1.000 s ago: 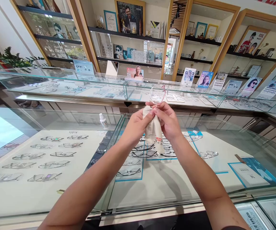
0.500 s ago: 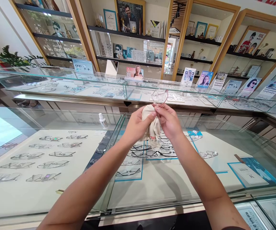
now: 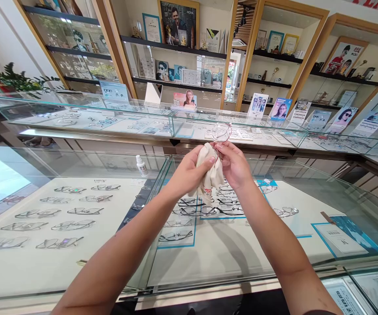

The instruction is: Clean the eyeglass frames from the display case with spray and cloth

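Above the glass display counter (image 3: 162,175), left hand (image 3: 189,173) is closing around a cream cleaning cloth (image 3: 210,175) while right hand (image 3: 233,166) is pinching thin pink-rimmed clear glasses (image 3: 222,131) by the lower edge, so hard rubbing risks twisting the frame or dropping it onto the glass.

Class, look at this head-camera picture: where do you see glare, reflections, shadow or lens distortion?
Head view: bright, even light; pale reflections wash the glass display case at left; soft arm shadows fall inside it; shelf uprights splay outward, wide-angle distortion; left hand, cloth and right hand stay sharp.
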`<move>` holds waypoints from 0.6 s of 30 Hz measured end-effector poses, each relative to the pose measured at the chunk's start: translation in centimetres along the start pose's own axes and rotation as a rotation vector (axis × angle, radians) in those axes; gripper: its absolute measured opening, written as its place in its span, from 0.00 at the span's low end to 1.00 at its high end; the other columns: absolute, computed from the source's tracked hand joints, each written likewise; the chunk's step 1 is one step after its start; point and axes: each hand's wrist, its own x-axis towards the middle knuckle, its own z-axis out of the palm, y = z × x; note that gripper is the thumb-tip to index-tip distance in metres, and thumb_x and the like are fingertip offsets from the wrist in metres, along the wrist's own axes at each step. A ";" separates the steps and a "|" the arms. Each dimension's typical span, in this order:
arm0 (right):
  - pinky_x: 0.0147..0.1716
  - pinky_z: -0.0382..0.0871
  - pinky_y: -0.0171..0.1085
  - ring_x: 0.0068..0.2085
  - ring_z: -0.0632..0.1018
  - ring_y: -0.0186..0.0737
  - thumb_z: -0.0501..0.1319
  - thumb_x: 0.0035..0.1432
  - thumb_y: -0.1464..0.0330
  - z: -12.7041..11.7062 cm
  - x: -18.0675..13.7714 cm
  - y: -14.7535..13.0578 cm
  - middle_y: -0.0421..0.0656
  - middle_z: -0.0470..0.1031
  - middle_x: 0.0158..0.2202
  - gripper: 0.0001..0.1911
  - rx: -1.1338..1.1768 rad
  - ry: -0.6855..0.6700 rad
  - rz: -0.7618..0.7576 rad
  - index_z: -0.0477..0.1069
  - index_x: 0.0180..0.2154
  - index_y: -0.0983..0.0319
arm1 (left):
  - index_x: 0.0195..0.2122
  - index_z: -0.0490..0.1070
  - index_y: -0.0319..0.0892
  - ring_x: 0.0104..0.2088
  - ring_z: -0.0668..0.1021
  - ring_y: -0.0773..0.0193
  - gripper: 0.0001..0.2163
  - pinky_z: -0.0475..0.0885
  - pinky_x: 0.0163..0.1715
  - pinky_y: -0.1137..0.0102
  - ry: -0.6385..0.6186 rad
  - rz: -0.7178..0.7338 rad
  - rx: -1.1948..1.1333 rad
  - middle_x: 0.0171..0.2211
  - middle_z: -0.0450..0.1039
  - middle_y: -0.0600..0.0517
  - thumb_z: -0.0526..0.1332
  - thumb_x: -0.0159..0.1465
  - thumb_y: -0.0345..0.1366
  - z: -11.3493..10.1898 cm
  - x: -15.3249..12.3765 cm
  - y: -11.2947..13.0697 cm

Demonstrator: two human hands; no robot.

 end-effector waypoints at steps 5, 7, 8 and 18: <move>0.49 0.77 0.40 0.42 0.81 0.39 0.78 0.52 0.61 0.2 -0.2 0.3 0.39 0.85 0.38 0.09 -0.081 -0.052 -0.045 0.82 0.33 0.55 | 0.44 0.78 0.41 0.31 0.72 0.65 0.19 0.68 0.34 0.71 0.133 0.047 0.070 0.33 0.76 0.52 0.71 0.66 0.53 0.2 0.2 -0.3; 0.52 0.77 0.40 0.44 0.81 0.40 0.77 0.54 0.60 0.4 -0.4 0.4 0.40 0.85 0.40 0.09 -0.105 -0.071 -0.073 0.83 0.35 0.54 | 0.42 0.78 0.41 0.29 0.70 0.66 0.19 0.66 0.32 0.71 0.165 0.070 0.091 0.30 0.74 0.53 0.70 0.67 0.54 0.1 0.3 -0.2; 0.52 0.77 0.40 0.44 0.81 0.40 0.77 0.54 0.60 0.4 -0.5 0.4 0.39 0.85 0.41 0.09 -0.102 -0.081 -0.074 0.83 0.36 0.54 | 0.42 0.79 0.41 0.29 0.71 0.65 0.20 0.66 0.32 0.71 0.165 0.074 0.089 0.30 0.74 0.53 0.69 0.68 0.55 0.0 0.3 -0.1; 0.44 0.80 0.39 0.41 0.83 0.39 0.80 0.50 0.60 0.1 -0.2 -0.4 0.39 0.86 0.41 0.14 -0.017 -0.069 0.010 0.79 0.33 0.57 | 0.50 0.80 0.43 0.34 0.76 0.60 0.20 0.71 0.35 0.69 -0.050 0.060 0.157 0.37 0.79 0.48 0.70 0.67 0.53 -1.6 0.0 1.8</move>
